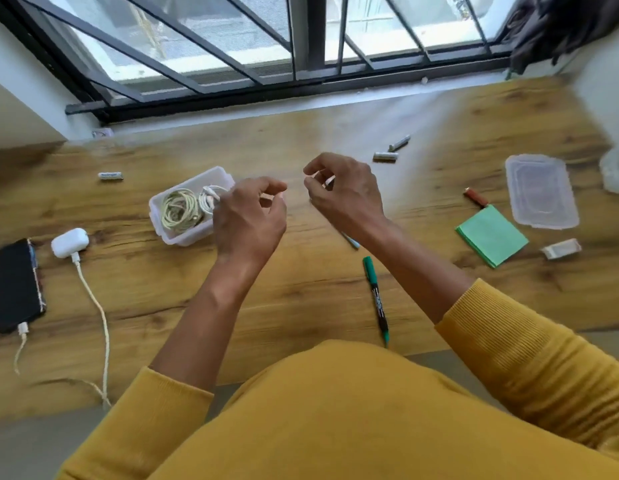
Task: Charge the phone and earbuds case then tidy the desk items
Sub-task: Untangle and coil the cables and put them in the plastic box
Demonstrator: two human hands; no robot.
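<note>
Phone [15, 285] and earbuds case [69, 242] are seen in the head view at the left of the tabletop [301, 296], each with a white cable plugged in, so charging is judged done. Loosely curled fingers are shown on the left hand [249, 220], beside the cable-filled container [188, 206]; the right hand [346, 192] is curled too, but whether anything is pinched cannot be told. Batteries [386, 155], a green marker [377, 297], green notes [491, 235] and the lid [541, 190] are left scattered. A charging lead could be snagged by a sleeve during tidying, and a plug pulled out.
</note>
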